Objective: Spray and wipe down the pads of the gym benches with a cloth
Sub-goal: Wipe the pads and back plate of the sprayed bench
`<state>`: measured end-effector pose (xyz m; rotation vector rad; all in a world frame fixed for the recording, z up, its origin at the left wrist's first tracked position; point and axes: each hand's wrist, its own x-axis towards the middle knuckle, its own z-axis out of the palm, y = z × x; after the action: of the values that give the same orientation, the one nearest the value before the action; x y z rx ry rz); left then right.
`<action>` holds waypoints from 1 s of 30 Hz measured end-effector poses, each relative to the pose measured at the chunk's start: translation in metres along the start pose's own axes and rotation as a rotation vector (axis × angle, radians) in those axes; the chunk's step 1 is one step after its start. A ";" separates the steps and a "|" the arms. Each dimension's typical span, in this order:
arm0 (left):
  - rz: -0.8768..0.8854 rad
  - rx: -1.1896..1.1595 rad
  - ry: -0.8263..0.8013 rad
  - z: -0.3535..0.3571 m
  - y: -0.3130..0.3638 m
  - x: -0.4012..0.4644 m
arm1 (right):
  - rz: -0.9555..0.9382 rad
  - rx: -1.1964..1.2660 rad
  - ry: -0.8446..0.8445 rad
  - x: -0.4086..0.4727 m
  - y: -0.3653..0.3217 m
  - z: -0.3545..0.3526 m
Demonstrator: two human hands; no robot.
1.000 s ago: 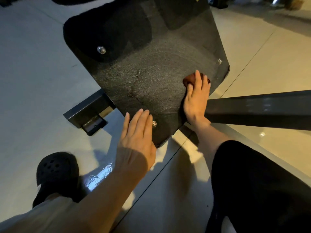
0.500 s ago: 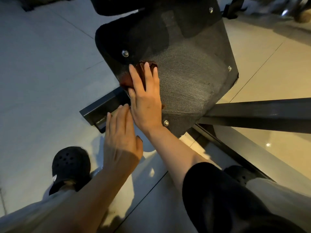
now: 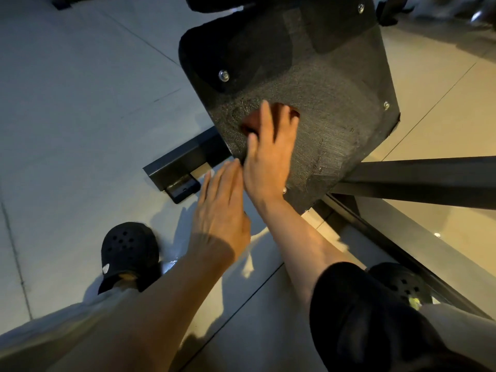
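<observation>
A reddish cloth [image 3: 253, 123] is pressed flat on the dark pad [image 3: 335, 103] under the right hand [image 3: 271, 154], fingers straight. The left hand [image 3: 220, 210] is held flat and empty beside the pad's edge. Wiping is judged midway; no spray bottle is seen, and other pads presumably remain.

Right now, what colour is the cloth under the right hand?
Reddish-brown. The cloth shows in the head view, partly covered by the right hand.

1. Right hand [image 3: 269, 154] lies flat, fingers straight and slightly spread, forearm reaching forward.
2. Left hand [image 3: 221, 210] extends flat beside it, fingers straight and together.
</observation>
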<state>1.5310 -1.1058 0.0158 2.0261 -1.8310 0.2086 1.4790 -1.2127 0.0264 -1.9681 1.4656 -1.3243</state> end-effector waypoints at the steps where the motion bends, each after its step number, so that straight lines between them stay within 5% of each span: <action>1: -0.062 -0.047 0.033 -0.004 -0.003 0.001 | -0.067 0.010 -0.011 -0.003 -0.012 0.005; 6: -0.320 -0.273 0.159 -0.040 -0.007 0.013 | -0.147 0.154 -0.202 -0.016 -0.031 -0.003; 9: -0.477 -0.623 0.197 -0.070 0.011 0.025 | -0.144 0.257 -0.349 -0.027 -0.041 -0.021; 17: -0.758 -1.182 0.162 -0.128 0.021 0.048 | 0.215 0.672 -0.518 -0.009 -0.099 -0.098; 23: -0.633 -1.276 0.027 -0.158 0.015 0.037 | 0.189 0.580 -0.597 0.009 -0.115 -0.136; 30: -0.700 -1.090 0.220 -0.149 0.006 0.039 | 0.429 0.458 -0.421 0.016 -0.107 -0.143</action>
<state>1.5534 -1.0842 0.1666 1.5615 -0.6916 -0.6073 1.4202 -1.1492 0.1835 -1.4233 1.1633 -0.8879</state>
